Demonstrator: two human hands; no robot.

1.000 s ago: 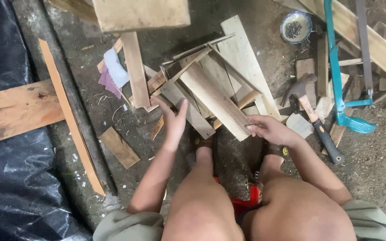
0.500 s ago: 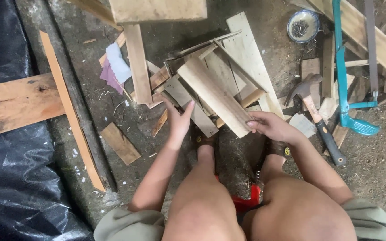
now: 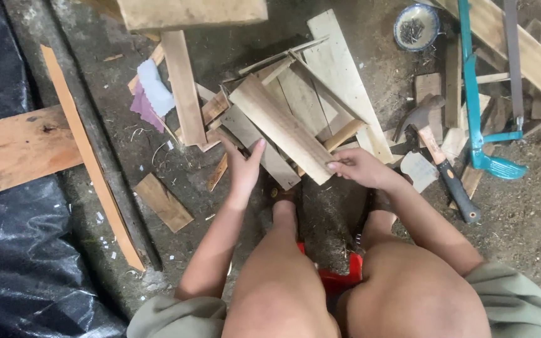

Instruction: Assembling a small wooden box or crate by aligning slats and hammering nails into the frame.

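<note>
Your right hand [image 3: 359, 168] pinches the near end of the plank [image 3: 281, 128] at the frame's centre, your left hand [image 3: 241, 168] flat and spread beside it, the board lifted but not yet placed, hammer [image 3: 439, 156] untouched at right.

A person crouches over a heap of wood scraps, right hand [image 3: 359, 168] gripping the near end of a pale plank [image 3: 282, 128], left hand [image 3: 243, 166] open against a neighbouring board [image 3: 259, 147]. A hammer [image 3: 441, 156] and teal saw [image 3: 478, 94] lie right.
</note>
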